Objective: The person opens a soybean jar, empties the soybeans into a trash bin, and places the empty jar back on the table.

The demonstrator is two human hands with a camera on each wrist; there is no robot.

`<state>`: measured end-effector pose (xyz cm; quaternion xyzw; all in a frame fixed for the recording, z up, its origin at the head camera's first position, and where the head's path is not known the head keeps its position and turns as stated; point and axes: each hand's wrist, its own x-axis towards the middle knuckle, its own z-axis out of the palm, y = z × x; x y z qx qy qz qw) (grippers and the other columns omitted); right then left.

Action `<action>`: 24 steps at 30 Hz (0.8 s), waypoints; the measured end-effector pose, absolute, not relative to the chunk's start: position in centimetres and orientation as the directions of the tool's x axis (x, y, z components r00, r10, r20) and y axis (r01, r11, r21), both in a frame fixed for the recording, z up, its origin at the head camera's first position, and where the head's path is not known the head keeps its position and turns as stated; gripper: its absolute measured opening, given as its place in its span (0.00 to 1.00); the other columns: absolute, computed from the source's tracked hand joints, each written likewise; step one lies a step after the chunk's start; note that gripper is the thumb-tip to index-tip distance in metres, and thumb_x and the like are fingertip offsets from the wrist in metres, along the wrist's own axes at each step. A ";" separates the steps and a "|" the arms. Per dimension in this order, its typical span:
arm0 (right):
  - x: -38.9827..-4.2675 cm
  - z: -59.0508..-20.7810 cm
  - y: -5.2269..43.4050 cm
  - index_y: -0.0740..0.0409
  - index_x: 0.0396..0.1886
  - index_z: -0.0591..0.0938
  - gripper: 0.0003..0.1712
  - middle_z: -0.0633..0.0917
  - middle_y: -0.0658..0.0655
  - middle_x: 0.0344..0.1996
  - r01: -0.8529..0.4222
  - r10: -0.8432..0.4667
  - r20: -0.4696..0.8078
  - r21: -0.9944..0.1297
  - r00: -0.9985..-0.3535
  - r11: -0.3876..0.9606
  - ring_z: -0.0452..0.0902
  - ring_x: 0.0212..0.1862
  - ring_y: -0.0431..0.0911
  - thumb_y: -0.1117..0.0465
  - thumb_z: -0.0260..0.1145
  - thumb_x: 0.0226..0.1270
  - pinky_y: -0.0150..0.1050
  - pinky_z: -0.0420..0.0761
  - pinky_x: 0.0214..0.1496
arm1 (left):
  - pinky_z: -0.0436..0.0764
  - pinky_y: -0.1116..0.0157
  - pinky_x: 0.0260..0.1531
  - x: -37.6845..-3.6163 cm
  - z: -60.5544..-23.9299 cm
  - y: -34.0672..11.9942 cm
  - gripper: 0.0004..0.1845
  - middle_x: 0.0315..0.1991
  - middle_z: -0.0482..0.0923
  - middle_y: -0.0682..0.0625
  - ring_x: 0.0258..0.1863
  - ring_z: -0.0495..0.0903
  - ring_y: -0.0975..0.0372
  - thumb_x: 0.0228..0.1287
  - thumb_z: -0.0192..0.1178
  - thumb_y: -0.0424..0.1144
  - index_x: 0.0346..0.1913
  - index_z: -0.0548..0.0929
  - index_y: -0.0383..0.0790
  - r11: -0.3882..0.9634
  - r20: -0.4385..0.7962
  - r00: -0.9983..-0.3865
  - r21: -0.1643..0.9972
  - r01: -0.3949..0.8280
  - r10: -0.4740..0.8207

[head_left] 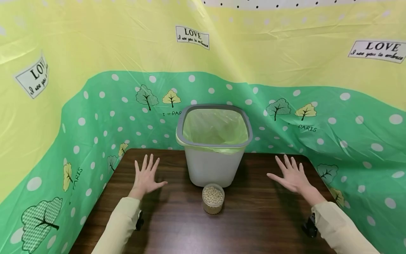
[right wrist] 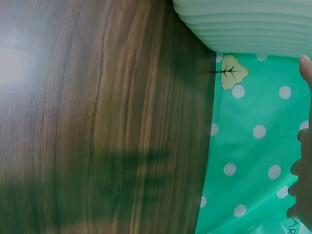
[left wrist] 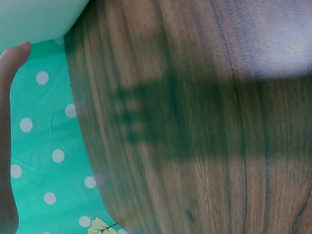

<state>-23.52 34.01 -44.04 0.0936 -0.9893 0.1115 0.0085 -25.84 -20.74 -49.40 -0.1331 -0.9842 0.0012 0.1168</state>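
Both hands are spread with straight fingers and hold nothing. The left hand [head_left: 146,178] hovers over the left part of the table, its thumb toward the middle; the right hand [head_left: 292,177] does the same on the right. Between them a clear round jar [head_left: 213,198] full of small beige beads or beans stands on the table. Directly behind it is a white bin [head_left: 211,164] with a grey rim and a pale green liner bag [head_left: 215,125] inside. Each wrist view catches only an edge of its hand, the left [left wrist: 9,73] and the right [right wrist: 303,161].
The dark wood-grain table [head_left: 177,229] has rounded far corners. A green and yellow curtain [head_left: 127,106] with dots, trees and lettering surrounds it at the back and sides. Dark wrist devices [head_left: 310,225] sit under the sleeves. Hand shadows fall on the wood.
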 end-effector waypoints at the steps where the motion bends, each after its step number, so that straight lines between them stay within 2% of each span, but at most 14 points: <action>1: -23.4 -44.0 33.8 0.63 0.71 0.49 0.52 0.46 0.76 0.66 -0.190 -0.185 0.041 -0.223 -0.982 0.956 0.36 0.65 0.73 0.32 0.52 0.59 0.69 0.34 0.58 | 0.36 0.36 0.59 -25.8 -49.5 -20.7 0.56 0.71 0.40 0.39 0.69 0.36 0.45 0.43 0.57 0.71 0.71 0.51 0.43 0.963 0.228 -0.936 -0.030 0.268 0.268; 10: -23.1 -44.6 32.3 0.60 0.71 0.48 0.51 0.47 0.74 0.67 -0.228 -0.220 0.060 -0.267 -0.974 0.936 0.37 0.65 0.72 0.34 0.52 0.60 0.69 0.37 0.59 | 0.39 0.37 0.60 -24.9 -49.6 -19.5 0.56 0.71 0.43 0.41 0.69 0.39 0.46 0.43 0.59 0.70 0.71 0.52 0.42 0.940 0.264 -0.905 -0.023 0.341 0.335; 17: -22.8 -44.8 31.1 0.57 0.72 0.47 0.50 0.47 0.72 0.68 -0.268 -0.257 0.079 -0.331 -0.963 0.905 0.38 0.66 0.70 0.37 0.55 0.60 0.68 0.39 0.60 | 0.42 0.39 0.61 -24.1 -49.9 -17.6 0.56 0.71 0.43 0.44 0.70 0.39 0.48 0.43 0.57 0.71 0.71 0.52 0.43 0.909 0.314 -0.858 -0.040 0.416 0.406; 24: -22.3 -45.3 30.1 0.54 0.72 0.46 0.50 0.47 0.71 0.68 -0.305 -0.293 0.092 -0.390 -0.952 0.869 0.37 0.67 0.68 0.39 0.57 0.60 0.67 0.39 0.61 | 0.46 0.40 0.61 -23.5 -50.4 -16.0 0.58 0.71 0.44 0.44 0.69 0.41 0.49 0.42 0.59 0.70 0.72 0.47 0.44 0.875 0.356 -0.816 -0.010 0.484 0.456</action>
